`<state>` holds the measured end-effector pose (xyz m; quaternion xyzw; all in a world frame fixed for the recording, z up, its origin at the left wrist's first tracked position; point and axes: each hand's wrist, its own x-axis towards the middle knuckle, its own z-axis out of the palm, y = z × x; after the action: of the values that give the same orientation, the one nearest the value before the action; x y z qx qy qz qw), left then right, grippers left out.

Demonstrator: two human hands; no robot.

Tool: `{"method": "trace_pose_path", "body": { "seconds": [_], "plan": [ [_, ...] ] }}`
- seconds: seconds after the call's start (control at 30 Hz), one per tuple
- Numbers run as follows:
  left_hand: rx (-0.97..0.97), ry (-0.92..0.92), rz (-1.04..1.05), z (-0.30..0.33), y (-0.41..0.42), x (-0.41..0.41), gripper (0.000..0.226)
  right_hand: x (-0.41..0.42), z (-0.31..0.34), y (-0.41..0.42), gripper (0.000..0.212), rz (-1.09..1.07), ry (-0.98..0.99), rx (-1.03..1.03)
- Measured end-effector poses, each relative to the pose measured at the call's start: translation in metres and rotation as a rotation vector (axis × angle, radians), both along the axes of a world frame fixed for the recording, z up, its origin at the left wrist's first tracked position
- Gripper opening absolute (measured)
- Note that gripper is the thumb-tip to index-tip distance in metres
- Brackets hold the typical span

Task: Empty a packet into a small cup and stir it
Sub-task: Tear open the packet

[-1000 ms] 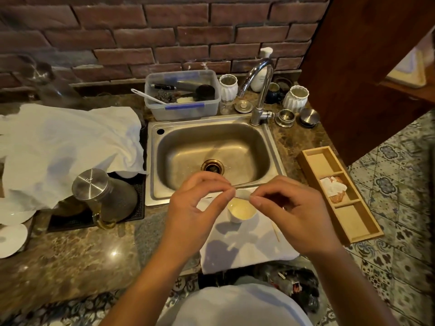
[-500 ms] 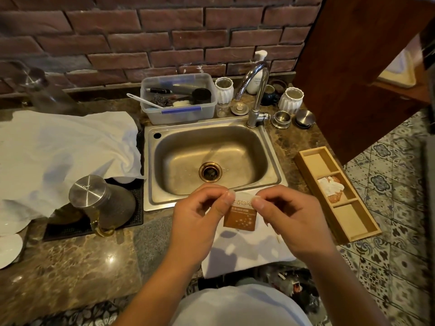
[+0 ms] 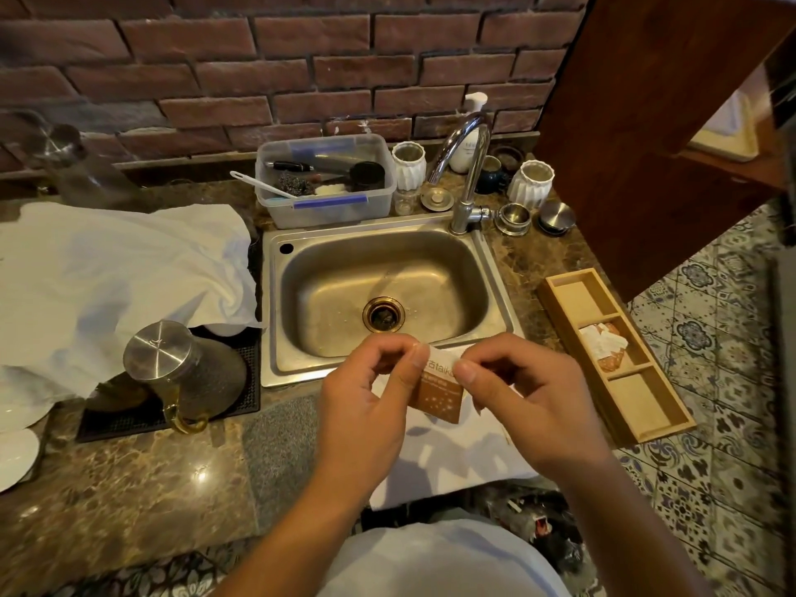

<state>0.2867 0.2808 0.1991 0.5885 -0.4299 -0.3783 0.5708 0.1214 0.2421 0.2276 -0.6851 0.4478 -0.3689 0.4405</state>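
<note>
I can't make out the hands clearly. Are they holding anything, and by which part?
Both hands, left and right, hold a small brown packet, pinched by its white top edge, one hand at each upper corner.

We could not see the small cup anywhere; the packet (image 3: 439,392) and both hands covered that spot. The packet's (image 3: 439,392) small print was too fine to read. The white plate (image 3: 15,456) was cut by the left edge.

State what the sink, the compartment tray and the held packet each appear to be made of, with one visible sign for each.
Sink: brushed stainless steel, grey with soft reflections. Compartment tray: pale unfinished-looking wood, matte with thin dividers. Packet: probably coated paper or foil laminate, thin, printed brown and white, pinched by the left hand and right hand.
</note>
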Motion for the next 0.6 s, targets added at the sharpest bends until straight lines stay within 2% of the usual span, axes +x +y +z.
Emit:
{"method": "trace_pose_path", "body": {
  "seconds": [0.1, 0.23, 0.33, 0.47, 0.6],
  "plan": [
    [0.004, 0.024, 0.006, 0.006, 0.001, -0.005, 0.007, 0.0, -0.003, 0.001, 0.004, -0.027, -0.132, 0.142],
    [0.001, 0.029, 0.027, 0.008, 0.0, -0.005, 0.01, -0.005, -0.005, -0.001, 0.009, -0.053, -0.129, 0.201],
    [0.0, 0.046, 0.031, 0.005, 0.0, -0.006, 0.009, -0.007, -0.008, -0.002, 0.011, -0.073, -0.073, 0.171],
    [-0.081, -0.094, 0.018, 0.002, -0.003, -0.007, 0.007, -0.009, -0.007, -0.003, 0.015, -0.056, 0.017, 0.058],
    [-0.101, -0.087, 0.035, -0.002, -0.006, -0.006, 0.007, -0.009, -0.003, -0.004, 0.006, 0.041, -0.06, 0.116]
  ]
}}
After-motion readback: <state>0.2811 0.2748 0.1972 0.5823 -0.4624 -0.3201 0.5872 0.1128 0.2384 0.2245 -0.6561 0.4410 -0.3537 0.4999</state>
